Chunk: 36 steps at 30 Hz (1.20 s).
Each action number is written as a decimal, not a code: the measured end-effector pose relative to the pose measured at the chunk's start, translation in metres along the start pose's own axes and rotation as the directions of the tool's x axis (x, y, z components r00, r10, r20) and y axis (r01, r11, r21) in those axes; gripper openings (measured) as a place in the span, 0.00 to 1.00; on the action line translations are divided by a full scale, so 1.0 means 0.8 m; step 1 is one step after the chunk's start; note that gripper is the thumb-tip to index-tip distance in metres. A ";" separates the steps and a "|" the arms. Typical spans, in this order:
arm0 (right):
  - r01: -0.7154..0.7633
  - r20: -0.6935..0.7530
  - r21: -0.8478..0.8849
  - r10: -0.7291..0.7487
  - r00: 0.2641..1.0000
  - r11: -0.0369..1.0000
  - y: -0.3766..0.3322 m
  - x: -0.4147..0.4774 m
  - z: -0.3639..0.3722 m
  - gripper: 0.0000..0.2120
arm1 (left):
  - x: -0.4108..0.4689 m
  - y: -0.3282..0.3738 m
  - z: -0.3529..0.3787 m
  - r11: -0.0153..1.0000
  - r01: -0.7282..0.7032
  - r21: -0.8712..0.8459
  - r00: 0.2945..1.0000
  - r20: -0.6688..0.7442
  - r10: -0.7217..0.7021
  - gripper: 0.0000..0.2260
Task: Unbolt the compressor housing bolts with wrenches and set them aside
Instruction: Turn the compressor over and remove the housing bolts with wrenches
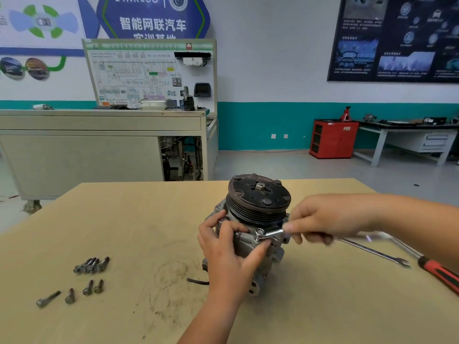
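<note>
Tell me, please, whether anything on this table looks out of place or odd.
Nothing looks damaged. Grimy ring-shaped smudges mark the table beside the compressor, and the removed bolts lie loose at the left, some pointing different ways.

The pale wooden desk, smudged with grime near its middle, carries the compressor standing upright right of centre. Bolts lie at lower left, some bunched, four loose below them. A short black cable lies beside the compressor's base, and a red-and-black-handled screwdriver at the right edge.

Left hand curls round the compressor; right hand pinches the wrench, forearms outstretched.
</note>
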State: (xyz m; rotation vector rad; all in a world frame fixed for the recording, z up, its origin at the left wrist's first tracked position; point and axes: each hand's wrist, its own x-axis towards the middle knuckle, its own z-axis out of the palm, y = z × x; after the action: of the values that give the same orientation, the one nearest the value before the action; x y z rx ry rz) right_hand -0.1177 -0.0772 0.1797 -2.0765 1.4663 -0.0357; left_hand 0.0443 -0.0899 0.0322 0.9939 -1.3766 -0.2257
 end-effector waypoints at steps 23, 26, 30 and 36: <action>-0.082 0.190 0.587 -0.038 0.981 0.805 -0.009 -0.009 0.039 0.15 | -0.002 0.004 -0.001 0.999 0.032 -0.025 0.999 -0.004 -0.032 0.14; -0.029 0.118 0.201 0.005 0.993 0.979 -0.005 -0.007 0.012 0.15 | -0.002 0.006 -0.001 0.999 0.038 -0.035 0.999 0.001 -0.038 0.12; 0.109 -0.209 -0.301 -0.177 0.962 0.947 0.015 0.012 -0.004 0.11 | -0.006 0.008 0.000 0.996 0.072 -0.054 0.997 0.018 -0.071 0.14; 0.094 0.010 0.106 -0.095 0.995 0.990 0.085 -0.008 -0.019 0.11 | -0.010 0.014 -0.004 0.996 0.081 -0.047 0.995 0.057 -0.078 0.11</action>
State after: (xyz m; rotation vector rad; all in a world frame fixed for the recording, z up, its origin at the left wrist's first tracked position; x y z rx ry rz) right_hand -0.1830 -0.0934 0.1617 -2.0548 1.3273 -0.1312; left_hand 0.0410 -0.0765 0.0347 1.0088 -1.3765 -0.3476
